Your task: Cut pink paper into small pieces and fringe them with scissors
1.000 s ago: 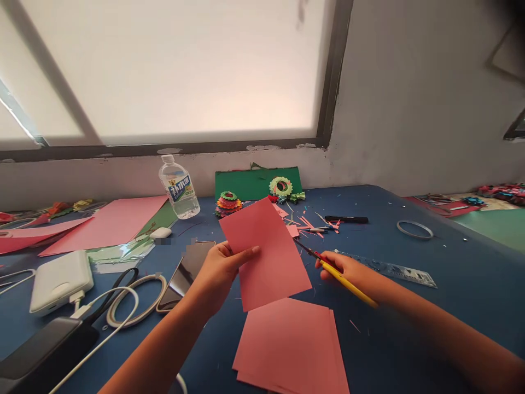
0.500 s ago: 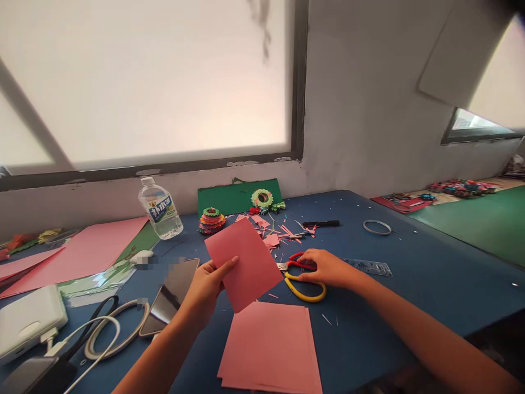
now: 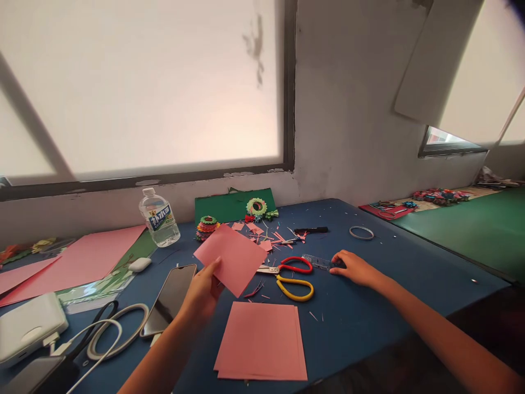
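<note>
My left hand (image 3: 205, 287) holds a square sheet of pink paper (image 3: 232, 257) tilted above the table, thumb on its face. To the right, my right hand (image 3: 355, 268) pinches the right end of a clear plastic ruler (image 3: 315, 262) lying on the table; its fingers cover that end. Between the hands lie scissors (image 3: 283, 271) with one red and one yellow handle, their blade tips hidden behind the held sheet. Nearest me is a stack of square pink paper (image 3: 260, 342), slightly uneven at the edges.
Pink scraps (image 3: 266, 245), a black marker (image 3: 311, 230) and a ring (image 3: 361, 232) lie farther back. Layered paper flowers (image 3: 207, 227) stand near a green board (image 3: 233, 202). On the left are a water bottle (image 3: 161, 219), phone (image 3: 170, 298), cables and a white power bank (image 3: 30, 325).
My right hand has let go of the scissors, now lying on the table, and moved right to the ruler. The left hand still holds its pink sheet, now tipped lower. The view has shifted slightly.
</note>
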Available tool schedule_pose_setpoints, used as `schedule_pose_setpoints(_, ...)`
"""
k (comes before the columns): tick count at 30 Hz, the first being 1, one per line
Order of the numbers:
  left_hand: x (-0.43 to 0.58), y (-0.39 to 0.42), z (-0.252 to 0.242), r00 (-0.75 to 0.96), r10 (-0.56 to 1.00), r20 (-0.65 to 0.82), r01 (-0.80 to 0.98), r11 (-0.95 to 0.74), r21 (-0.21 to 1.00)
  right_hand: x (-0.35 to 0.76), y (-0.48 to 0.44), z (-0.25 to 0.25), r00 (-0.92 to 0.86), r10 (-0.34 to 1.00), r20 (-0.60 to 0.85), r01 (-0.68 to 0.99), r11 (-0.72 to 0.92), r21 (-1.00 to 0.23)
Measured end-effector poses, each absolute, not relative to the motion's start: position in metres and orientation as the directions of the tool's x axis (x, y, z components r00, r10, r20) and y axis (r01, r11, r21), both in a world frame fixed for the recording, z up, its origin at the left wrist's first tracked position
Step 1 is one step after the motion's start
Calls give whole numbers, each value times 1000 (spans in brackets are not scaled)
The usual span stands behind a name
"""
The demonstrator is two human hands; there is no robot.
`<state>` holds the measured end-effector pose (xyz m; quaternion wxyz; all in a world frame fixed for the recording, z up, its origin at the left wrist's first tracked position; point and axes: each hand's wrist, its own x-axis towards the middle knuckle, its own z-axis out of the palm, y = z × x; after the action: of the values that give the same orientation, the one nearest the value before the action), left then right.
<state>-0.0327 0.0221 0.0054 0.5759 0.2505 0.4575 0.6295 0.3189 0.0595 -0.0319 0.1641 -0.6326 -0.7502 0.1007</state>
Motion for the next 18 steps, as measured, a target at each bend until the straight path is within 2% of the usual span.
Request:
schedule_pose_setpoints(4, -19, -12, 0, -175, 934, -310, -578, 157, 801, 320, 57, -21, -91, 977, 194, 926, 155, -344)
schedule_pose_setpoints(8, 16, -61, -23, -98, 853, -513, -744, 279, 607, 300, 30, -10, -83, 938, 336, 915, 206, -348)
schedule_pose_setpoints(9, 28, -71, -30, -107, 832, -544, -764, 282, 581, 291, 20, -8, -125, 922, 365, 899, 261, -352)
schedule_pose_setpoints(11, 50, -85, -43, -118, 797, -593, -796, 281, 536, 268, -2, -9, -358, 838, 413, 800, 503, -327)
schedule_pose_setpoints(14, 70, -99, -63, -22, 798, -602, -819, 331, 468, 231, -27, -22, -609, 693, 386, 683, 706, -189)
schedule_pose_setpoints(16, 71, -110, -75, 34, 840, -542, -738, 386, 553, 211, -37, -36, -692, 607, 391, 631, 771, -82)
schedule_pose_setpoints(18, 65, -124, -85, 108, 937, -332, -517, 338, 787, 200, -40, -49, -743, 572, 347, 599, 800, -35)
